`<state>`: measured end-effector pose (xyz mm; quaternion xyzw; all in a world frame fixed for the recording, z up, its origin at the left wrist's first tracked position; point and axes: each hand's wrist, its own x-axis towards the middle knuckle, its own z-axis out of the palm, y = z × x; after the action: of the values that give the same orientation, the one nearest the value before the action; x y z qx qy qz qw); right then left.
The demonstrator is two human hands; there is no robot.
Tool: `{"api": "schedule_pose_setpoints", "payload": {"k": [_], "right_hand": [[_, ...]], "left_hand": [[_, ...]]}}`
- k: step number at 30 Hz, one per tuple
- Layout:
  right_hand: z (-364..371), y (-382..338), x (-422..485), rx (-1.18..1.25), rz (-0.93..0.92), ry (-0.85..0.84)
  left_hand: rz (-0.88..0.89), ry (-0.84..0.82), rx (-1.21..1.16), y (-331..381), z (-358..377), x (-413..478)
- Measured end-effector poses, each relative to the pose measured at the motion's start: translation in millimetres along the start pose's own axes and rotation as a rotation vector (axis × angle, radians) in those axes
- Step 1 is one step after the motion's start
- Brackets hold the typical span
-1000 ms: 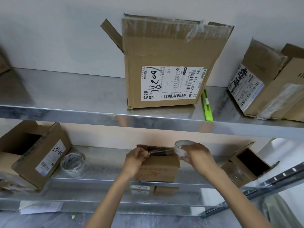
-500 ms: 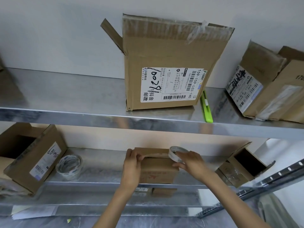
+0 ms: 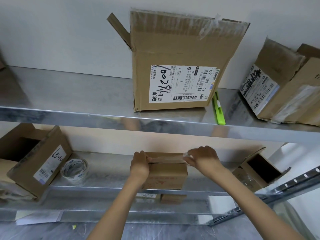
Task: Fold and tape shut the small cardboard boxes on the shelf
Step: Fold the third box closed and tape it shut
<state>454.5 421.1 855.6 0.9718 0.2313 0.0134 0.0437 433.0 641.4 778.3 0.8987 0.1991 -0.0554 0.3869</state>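
Observation:
A small brown cardboard box (image 3: 167, 176) with closed flaps stands on the lower steel shelf (image 3: 110, 172), in the middle. A strip of clear tape (image 3: 166, 158) runs across its top seam. My left hand (image 3: 140, 166) holds the box's left top corner and presses the tape end there. At the right top corner my right hand (image 3: 202, 159) grips the clear tape roll (image 3: 186, 157), which is mostly hidden under its fingers.
A second tape roll (image 3: 74, 170) lies left of the box, beside an open box (image 3: 34, 163). Another open box (image 3: 259, 170) lies on the right. The upper shelf (image 3: 86, 101) carries a big labelled box (image 3: 181, 66), a green cutter (image 3: 218, 110) and another box (image 3: 284, 87).
The tape roll has come down from above the box to its right top edge, laying the strip along the seam. My left hand has shifted onto the left corner.

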Motion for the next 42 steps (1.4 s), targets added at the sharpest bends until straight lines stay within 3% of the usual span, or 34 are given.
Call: {"api": "schedule_pose_setpoints", "payload": {"k": [6, 13, 18, 21, 22, 25, 26, 28, 31, 33, 35, 37, 38, 40, 42], "right_hand": [[11, -2, 20, 0.004, 0.257, -0.209], [25, -1, 29, -0.035, 0.257, -0.286], [28, 3, 34, 0.054, 0.281, -0.421], [27, 3, 32, 0.115, 0.316, -0.472], [29, 3, 32, 0.133, 0.325, -0.486], [37, 3, 31, 0.195, 0.356, -0.489], [40, 3, 31, 0.222, 0.371, -0.486], [43, 4, 29, 0.277, 0.402, -0.483], [48, 4, 27, 0.298, 0.427, -0.467], [50, 2, 26, 0.293, 0.438, -0.447], [53, 1, 27, 0.275, 0.437, -0.424], [53, 1, 30, 0.252, 0.427, -0.412], [53, 1, 30, 0.243, 0.426, -0.416], [55, 1, 31, 0.229, 0.428, -0.421], [56, 0, 32, 0.222, 0.431, -0.427]], "left_hand": [[-0.036, -0.045, -0.075, 4, -8, 1], [-0.006, -0.037, -0.041, 2, -7, 4], [0.078, -0.031, 0.153, 7, -3, 0], [0.033, 0.014, 0.251, -3, -6, -1], [-0.025, -0.004, 0.141, -9, -7, 2], [-0.284, -0.175, -0.562, -20, -9, 2], [-0.345, -0.21, -0.695, -20, -9, 2], [-0.381, -0.244, -0.745, -20, -9, 7], [-0.311, -0.173, -0.542, -17, -13, 13], [-0.125, 0.031, -0.115, -18, -7, 18], [0.25, 0.19, 0.262, -5, 9, 3], [0.688, 0.057, 0.431, 14, 34, -17], [0.803, -0.038, 0.499, 18, 47, -26], [0.778, -0.149, 0.593, 19, 57, -33], [0.682, -0.127, 0.59, 6, 51, -30]]}}
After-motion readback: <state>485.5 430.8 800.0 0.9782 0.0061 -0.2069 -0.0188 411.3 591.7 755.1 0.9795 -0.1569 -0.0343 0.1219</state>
